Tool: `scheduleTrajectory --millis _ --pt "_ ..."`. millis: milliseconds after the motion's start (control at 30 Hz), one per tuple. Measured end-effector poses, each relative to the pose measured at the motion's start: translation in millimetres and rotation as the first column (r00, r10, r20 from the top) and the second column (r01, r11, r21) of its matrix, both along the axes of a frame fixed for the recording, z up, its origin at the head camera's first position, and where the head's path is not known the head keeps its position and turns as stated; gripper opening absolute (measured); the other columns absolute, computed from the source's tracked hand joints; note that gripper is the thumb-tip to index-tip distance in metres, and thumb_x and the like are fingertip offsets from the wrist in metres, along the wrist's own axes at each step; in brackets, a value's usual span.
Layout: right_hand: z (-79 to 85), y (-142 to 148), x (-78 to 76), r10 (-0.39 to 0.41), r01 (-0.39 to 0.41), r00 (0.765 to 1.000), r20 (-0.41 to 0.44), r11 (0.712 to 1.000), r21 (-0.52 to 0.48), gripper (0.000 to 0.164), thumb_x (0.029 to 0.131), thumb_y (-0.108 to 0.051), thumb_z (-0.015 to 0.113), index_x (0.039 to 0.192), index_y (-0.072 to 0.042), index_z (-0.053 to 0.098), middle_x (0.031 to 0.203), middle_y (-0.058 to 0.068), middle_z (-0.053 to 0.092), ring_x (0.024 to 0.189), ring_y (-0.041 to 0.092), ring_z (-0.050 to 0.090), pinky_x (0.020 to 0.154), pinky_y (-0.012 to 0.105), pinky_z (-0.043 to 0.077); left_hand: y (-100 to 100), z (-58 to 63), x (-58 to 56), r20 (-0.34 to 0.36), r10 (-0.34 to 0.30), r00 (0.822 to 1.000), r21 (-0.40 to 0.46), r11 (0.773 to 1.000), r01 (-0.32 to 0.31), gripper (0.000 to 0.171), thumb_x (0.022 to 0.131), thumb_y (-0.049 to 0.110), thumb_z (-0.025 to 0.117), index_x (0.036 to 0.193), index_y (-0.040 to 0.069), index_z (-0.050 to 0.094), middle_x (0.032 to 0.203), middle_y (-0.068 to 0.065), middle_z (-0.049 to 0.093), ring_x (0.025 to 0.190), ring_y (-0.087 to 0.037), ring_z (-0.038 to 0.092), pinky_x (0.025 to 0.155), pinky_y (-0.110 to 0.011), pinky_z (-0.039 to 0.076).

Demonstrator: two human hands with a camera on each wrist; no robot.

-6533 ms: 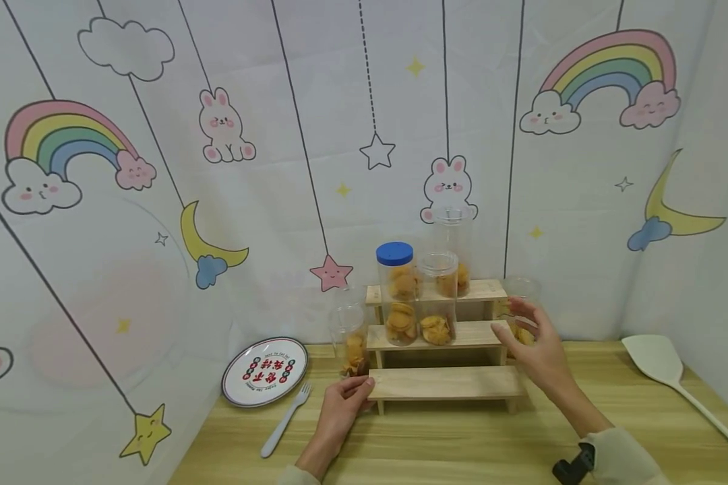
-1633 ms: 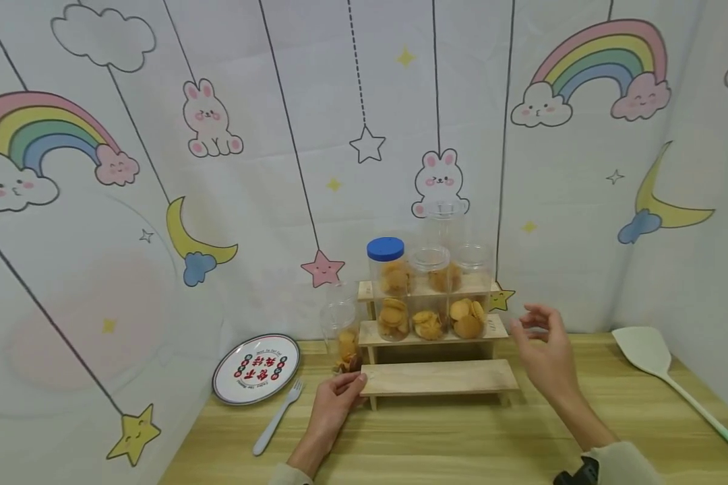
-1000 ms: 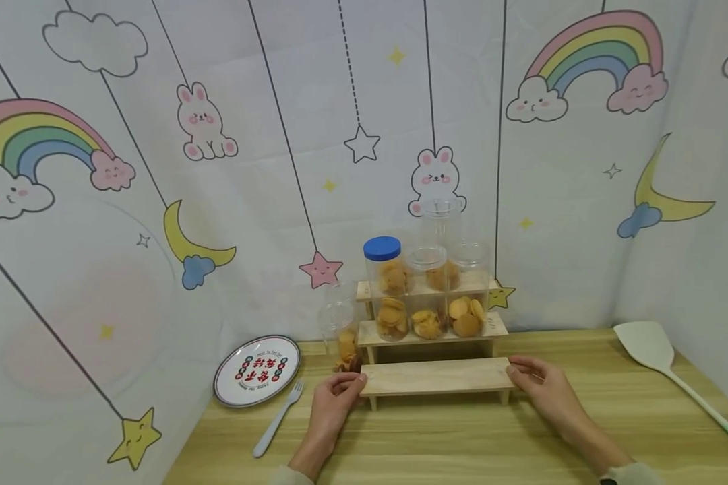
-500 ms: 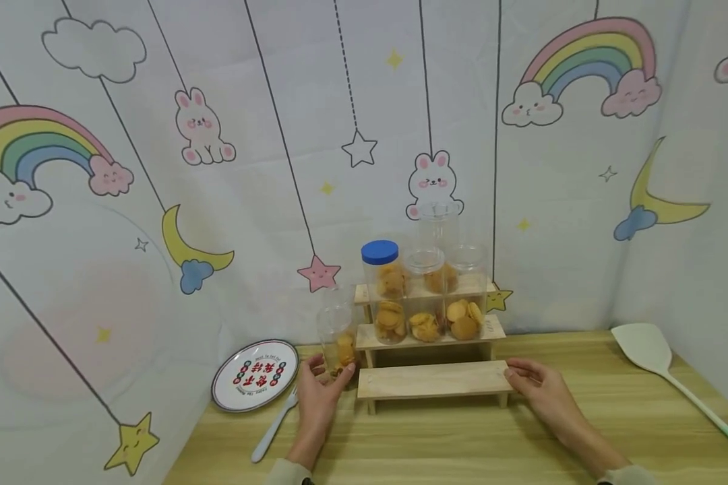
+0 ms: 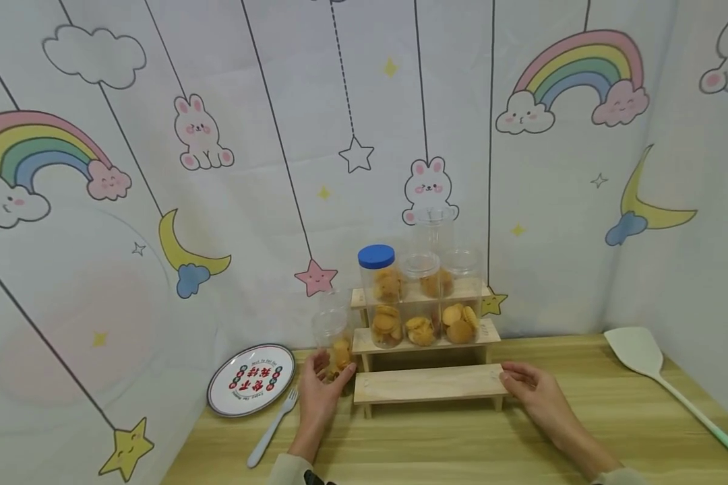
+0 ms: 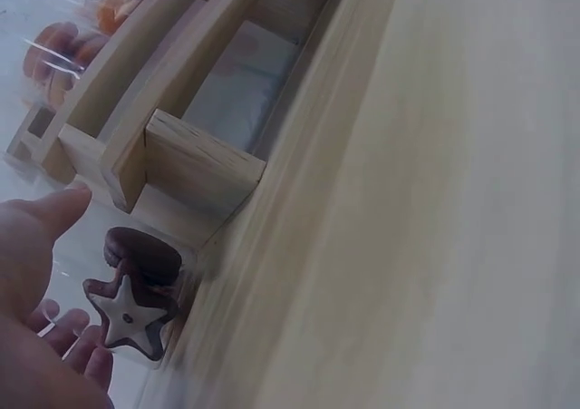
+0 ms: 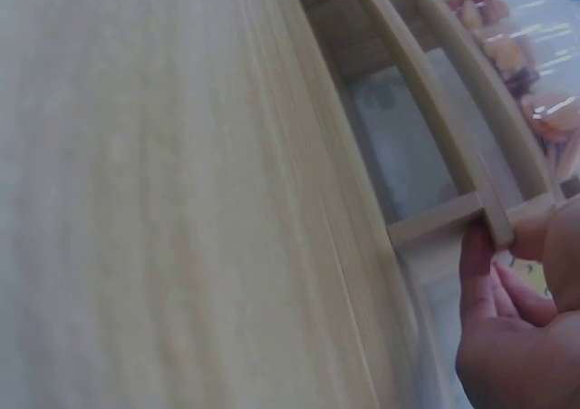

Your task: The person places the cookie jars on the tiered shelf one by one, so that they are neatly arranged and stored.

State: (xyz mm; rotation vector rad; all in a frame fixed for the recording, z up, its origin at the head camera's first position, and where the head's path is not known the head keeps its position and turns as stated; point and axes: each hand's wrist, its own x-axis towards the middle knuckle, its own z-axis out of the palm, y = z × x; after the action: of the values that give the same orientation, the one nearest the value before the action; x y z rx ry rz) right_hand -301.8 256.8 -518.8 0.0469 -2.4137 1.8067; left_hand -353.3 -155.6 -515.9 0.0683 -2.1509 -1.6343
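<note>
My left hand (image 5: 317, 397) curls its thumb and fingers round the lower part of a clear cookie jar (image 5: 330, 326), which stands on the table beside the wooden tiered stand (image 5: 431, 384). In the left wrist view, a star-shaped cookie (image 6: 127, 316) and a dark round one show at that jar's base. My right hand (image 5: 540, 397) pinches the right end of the stand's lowest board (image 7: 494, 219) between thumb and fingers. The middle tier bears a blue-lidded jar (image 5: 377, 256) and two clear jars of cookies; another tall clear jar (image 5: 435, 232) rises from the top tier.
At the left lie a white plate (image 5: 218, 394) with red print, tilted against the wall cloth, and a pale fork (image 5: 271, 431). A white spatula (image 5: 637, 350) with a green handle end lies at the right. A patterned cloth (image 5: 267, 168) closes off the back and sides.
A clear jar from the right now stands on the middle tier. My right hand has come down to the lowest board's end. My left hand has moved from the board to the left jar.
</note>
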Motion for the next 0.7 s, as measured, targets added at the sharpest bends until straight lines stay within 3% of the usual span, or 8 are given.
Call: scheduleTrajectory --millis 200,333,533,700 --pt "-3.3 -1.4 -0.1 -0.007 0.007 1.000 0.002 1.000 0.006 0.055 0.099 -0.042 0.064 0.137 -0.002 0.057 0.126 0.017 0.064 0.101 -0.001 0.063 0.084 0.015 0.056 -2.1 0.4 5.7 -0.004 -0.006 1.000 -0.004 1.000 0.006 0.076 0.077 0.034 0.089 0.137 0.005 0.053 0.135 -0.016 0.059 0.126 -0.030 0.055 0.109 -0.049 0.048" --pt "-4.9 -2.3 0.2 -0.016 0.016 1.000 -0.002 1.000 0.001 0.054 0.099 -0.040 0.064 0.136 -0.002 0.058 0.126 0.017 0.064 0.100 -0.002 0.063 0.083 0.014 0.056 -9.1 6.8 14.4 -0.003 -0.008 1.000 -0.058 0.998 0.008 0.078 0.075 0.039 0.090 0.136 0.007 0.054 0.132 -0.013 0.060 0.124 -0.028 0.056 0.108 -0.046 0.049" --pt "-3.4 -4.0 0.0 -0.007 0.007 1.000 0.005 1.000 0.011 0.056 0.099 -0.042 0.064 0.138 -0.002 0.057 0.127 0.018 0.064 0.101 -0.003 0.063 0.084 0.014 0.056 -25.8 29.3 27.6 -0.037 -0.016 0.999 -0.138 0.990 0.011 0.073 0.072 0.037 0.091 0.131 0.007 0.058 0.126 -0.012 0.064 0.118 -0.026 0.059 0.103 -0.044 0.051" --pt "0.4 -2.9 1.0 -0.015 0.015 1.000 0.017 1.000 0.016 0.056 0.099 -0.043 0.062 0.138 -0.004 0.056 0.130 0.017 0.063 0.102 -0.004 0.062 0.084 0.013 0.055 -16.5 47.5 37.9 -0.075 -0.088 0.993 -0.132 0.988 0.077 0.069 0.075 0.035 0.090 0.130 0.007 0.058 0.125 -0.014 0.064 0.116 -0.027 0.061 0.104 -0.045 0.051"
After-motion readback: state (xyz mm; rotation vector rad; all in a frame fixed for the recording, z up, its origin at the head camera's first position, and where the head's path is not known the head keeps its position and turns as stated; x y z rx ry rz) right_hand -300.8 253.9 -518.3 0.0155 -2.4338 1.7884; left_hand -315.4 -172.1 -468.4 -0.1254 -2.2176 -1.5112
